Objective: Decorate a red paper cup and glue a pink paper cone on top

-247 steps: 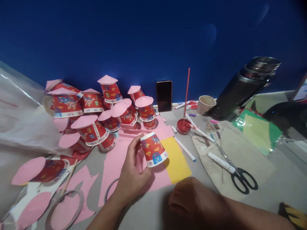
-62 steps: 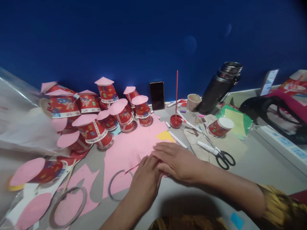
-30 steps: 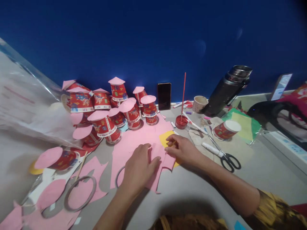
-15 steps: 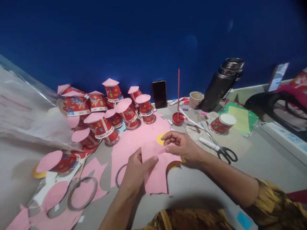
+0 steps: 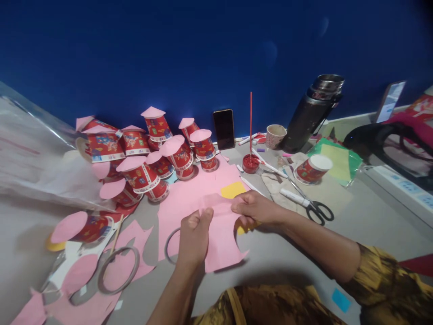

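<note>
Between my two hands stretches a piece of pink paper (image 5: pixel 219 243) with a curved cut along its right side. My left hand (image 5: pixel 193 234) pinches its left part, thumb on top. The upper right end is gripped by my right hand (image 5: pixel 252 208), fingers curled in. Behind and under it lies a larger pink sheet (image 5: pixel 192 194) on the table. A yellow piece of paper (image 5: pixel 232 190) shows beyond the held paper, and more yellow peeks out below my right hand. Beside my left hand, a grey ring (image 5: pixel 168 243) is partly hidden.
Several red paper cups (image 5: pixel 138 174) with pink cone tops stand at the left. Pink scraps and a grey tape ring (image 5: pixel 135 266) lie front left. Rightward are scissors (image 5: pixel 320 212), a marker (image 5: pixel 294 197), a red cup (image 5: pixel 313 169), a red pot (image 5: pixel 251 164) with an upright stick, and a flask (image 5: pixel 309 117).
My right hand has closed its fingers onto the pink paper, which is now pulled flatter between both hands. More of the yellow paper shows behind it.
</note>
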Tool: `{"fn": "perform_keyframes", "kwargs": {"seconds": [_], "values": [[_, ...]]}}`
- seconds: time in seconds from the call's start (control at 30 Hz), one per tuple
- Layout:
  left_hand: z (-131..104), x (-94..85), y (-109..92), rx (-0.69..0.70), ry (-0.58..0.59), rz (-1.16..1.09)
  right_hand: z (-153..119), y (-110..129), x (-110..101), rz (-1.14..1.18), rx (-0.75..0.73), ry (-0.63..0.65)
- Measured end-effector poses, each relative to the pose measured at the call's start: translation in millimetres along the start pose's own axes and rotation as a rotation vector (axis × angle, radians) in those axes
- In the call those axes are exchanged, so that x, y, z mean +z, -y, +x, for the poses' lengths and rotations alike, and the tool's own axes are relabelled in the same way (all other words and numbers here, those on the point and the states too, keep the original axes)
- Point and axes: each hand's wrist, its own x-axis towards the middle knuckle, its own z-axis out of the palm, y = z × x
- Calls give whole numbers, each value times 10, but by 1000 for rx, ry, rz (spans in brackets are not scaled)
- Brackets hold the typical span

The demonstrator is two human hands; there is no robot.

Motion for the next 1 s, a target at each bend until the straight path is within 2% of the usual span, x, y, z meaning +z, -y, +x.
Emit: {"fn": "perform_keyframes", "kwargs": {"seconds": [0.1, 0.27, 0.37, 0.47, 0.57, 0.67, 0.73, 0.8, 0.87, 0.93, 1.0], "values": [[-5, 17, 22, 37, -28, 61, -26, 25, 5, -19, -17, -5], [-4, 69, 6, 63, -68, 103, -87, 91, 61, -185, -181, -196], [-15, 78, -28, 53, -43, 79, -95, 104, 71, -240, -235, -230], [-89, -82, -83, 107, -54, 139, -103, 114, -8, -254, -205, -206], [-239, -423, -108, 202, -136, 283, -118, 154, -176, -273, -188, -273], [-409, -691, -65, 303, -311, 544, -112, 188, -317, -307, -210, -364], [-477, -728, 8, 368, -319, 603, -97, 184, -334, -327, -161, -311], [-483, -694, 116, 477, -253, 649, -96, 167, -285, -454, -86, -265], [-436, -678, 244, 572, -212, 752, -124, 153, -199, -737, -91, -356], [-367, -735, 370, 603, -209, 909, -173, 141, -109, -1025, -267, -579], [-314, -848, 471, 596, -200, 1042, -207, 116, -32, -1135, -538, -699]]}}
